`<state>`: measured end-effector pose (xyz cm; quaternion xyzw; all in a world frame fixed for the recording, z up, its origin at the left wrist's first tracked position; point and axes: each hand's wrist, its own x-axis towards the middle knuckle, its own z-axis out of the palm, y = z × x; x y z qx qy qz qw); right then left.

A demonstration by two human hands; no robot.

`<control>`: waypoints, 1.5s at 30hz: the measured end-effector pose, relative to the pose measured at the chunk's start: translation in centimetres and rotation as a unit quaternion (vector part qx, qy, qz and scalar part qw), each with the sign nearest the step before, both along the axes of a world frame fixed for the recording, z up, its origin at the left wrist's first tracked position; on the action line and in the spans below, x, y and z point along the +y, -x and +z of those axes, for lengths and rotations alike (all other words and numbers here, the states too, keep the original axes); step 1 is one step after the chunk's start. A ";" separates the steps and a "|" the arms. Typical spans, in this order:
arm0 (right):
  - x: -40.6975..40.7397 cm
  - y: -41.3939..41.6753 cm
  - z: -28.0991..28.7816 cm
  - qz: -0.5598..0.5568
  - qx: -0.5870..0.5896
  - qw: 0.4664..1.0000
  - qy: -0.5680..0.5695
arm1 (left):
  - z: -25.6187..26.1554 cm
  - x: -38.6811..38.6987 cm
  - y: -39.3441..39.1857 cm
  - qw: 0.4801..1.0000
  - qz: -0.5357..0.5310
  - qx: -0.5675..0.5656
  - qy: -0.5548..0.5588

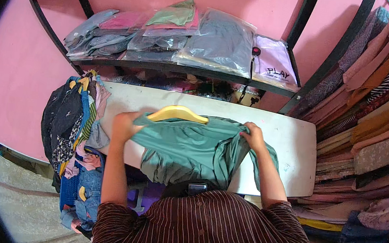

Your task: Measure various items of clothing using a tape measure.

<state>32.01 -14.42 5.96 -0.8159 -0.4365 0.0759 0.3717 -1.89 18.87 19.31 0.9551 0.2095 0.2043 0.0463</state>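
Observation:
A green garment (185, 138) is stretched between my two hands over the white table, its lower part falling past the near edge. My left hand (124, 125) grips its upper left corner and looks slightly blurred. At the upper right corner, my right hand (254, 136) pinches the gathered cloth. A yellow clothes hanger (177, 113) shows along the garment's top edge between the hands; its lower part is hidden by the cloth. One loose green length hangs beyond my right forearm.
The white table (294, 157) spans the front. Hung clothes (62, 114) bunch at its left end above a blue basket (68, 186) holding denim clothes. A black-framed shelf (157, 66) bears plastic-bagged garments (220, 42). Many folded fabrics (363, 139) are stacked at the right.

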 end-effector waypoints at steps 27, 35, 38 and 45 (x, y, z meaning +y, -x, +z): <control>19.9 18.8 -3.6 0.180 -0.033 0.951 0.249 | 4.8 -12.9 51.2 0.798 0.531 -0.279 -0.052; 39.6 31.6 15.9 0.206 0.041 0.969 -0.132 | 8.5 -13.8 51.0 0.820 0.538 -0.185 -0.063; 40.5 33.9 18.5 0.233 -0.038 0.940 -0.246 | 8.7 -9.9 45.5 0.851 0.486 -0.192 -0.051; 28.8 29.6 15.8 0.581 0.377 0.716 -0.085 | 7.2 -2.0 36.8 0.908 0.401 -0.123 0.014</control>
